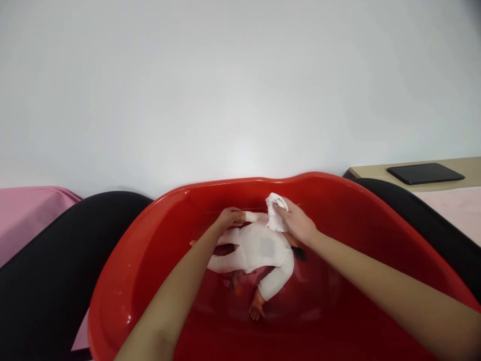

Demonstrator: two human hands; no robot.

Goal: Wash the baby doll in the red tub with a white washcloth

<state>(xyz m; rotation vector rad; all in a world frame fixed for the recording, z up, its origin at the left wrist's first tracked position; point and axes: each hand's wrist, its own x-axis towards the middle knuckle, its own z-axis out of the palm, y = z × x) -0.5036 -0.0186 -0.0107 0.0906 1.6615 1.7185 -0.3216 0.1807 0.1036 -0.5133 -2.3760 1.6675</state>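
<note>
A baby doll [259, 245] with a white cloth body and brown limbs lies in water inside a red tub [124, 250]. Its feet point left, and one brown hand rests low toward me. My left hand [230, 218] is closed around the doll's far hand, at the end of the white sleeve. In my right hand [298, 223] is a bunched white cloth [277, 213], held at the doll's shoulder and head end. My right hand and the cloth hide most of the doll's head.
Black chair-like shapes flank the tub at left [45, 260] and right [409, 205]. A black tablet [424, 173] lies on a wooden surface [370, 174] at the right. Pink fabric [33, 215] is at far left. A white wall [240, 90] stands behind.
</note>
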